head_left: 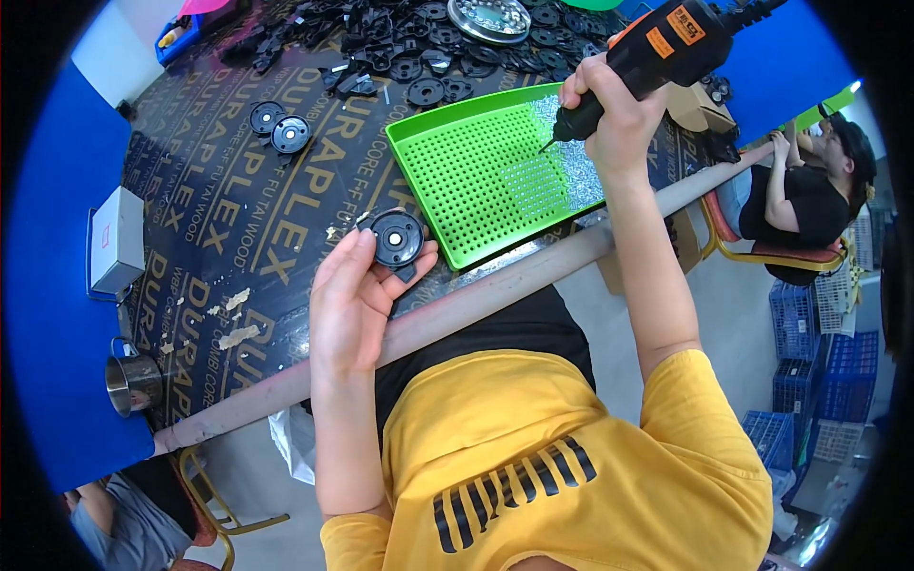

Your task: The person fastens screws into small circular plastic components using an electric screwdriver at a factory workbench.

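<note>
Between thumb and fingers, my left hand (357,290) holds a round black plastic part (397,238) with a pale metal centre, over the near table edge. My right hand (619,114) grips a black electric screwdriver (662,57), its cable running off at the upper right. The driver's thin bit points down over a green perforated tray (447,249). Small silvery screws (579,171) are heaped at the tray's right end, and several others sit in rows in its holes. Left of the tray, two similar round black parts (289,134) lie together on the table.
Black plastic parts (381,38) pile up along the far side, around a round metal dish (489,19). A metal cup (133,383) and white box (117,240) stand at left. A padded rail (495,290) edges the dark table. Another person (800,195) sits at right.
</note>
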The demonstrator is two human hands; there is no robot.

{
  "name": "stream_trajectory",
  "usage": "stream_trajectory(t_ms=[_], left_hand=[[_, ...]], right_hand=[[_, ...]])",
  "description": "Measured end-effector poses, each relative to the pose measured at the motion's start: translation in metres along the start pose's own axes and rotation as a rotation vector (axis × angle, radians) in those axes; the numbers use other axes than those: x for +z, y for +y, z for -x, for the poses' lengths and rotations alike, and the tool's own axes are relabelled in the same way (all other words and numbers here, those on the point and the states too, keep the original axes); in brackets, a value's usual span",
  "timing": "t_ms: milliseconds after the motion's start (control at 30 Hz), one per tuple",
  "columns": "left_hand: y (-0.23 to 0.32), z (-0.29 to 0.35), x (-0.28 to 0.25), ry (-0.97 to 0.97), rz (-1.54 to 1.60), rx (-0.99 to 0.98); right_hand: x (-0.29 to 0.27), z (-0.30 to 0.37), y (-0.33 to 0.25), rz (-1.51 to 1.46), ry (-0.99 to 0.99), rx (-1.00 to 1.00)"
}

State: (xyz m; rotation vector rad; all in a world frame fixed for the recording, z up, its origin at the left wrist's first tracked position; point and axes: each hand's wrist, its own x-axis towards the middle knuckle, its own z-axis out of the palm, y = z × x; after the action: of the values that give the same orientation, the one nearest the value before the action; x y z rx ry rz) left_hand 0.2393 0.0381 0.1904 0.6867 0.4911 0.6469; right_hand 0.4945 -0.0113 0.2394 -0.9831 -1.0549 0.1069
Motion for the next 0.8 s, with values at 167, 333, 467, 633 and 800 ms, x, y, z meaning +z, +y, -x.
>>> stream_trajectory(t_ms=[167,333,467,633,800], left_hand=[[0.0,0.001,-0.002,-0.019,-0.003,0.003],[-0.002,-0.001,-0.002,-0.023,-0.017,-0.004],[-0.002,-0.001,-0.003,-0.048,-0.056,0.001],[-0.002,-0.002,-0.002,-0.034,-0.035,-0.009],[-0.001,-0.002,-0.002,-0.037,0.015,0.002]], right_hand=[[0.0,0.0,0.001,0.018,-0.016,0.011],[0.005,-0.005,-0.014,-0.125,0.037,0.019],[0.02,-0.002,-0.04,-0.31,-0.078,0.052],[0.065,0.025,-0.068,-0.387,-0.247,0.054],[0.096,0.047,-0.072,-0.421,-0.384,0.158]])
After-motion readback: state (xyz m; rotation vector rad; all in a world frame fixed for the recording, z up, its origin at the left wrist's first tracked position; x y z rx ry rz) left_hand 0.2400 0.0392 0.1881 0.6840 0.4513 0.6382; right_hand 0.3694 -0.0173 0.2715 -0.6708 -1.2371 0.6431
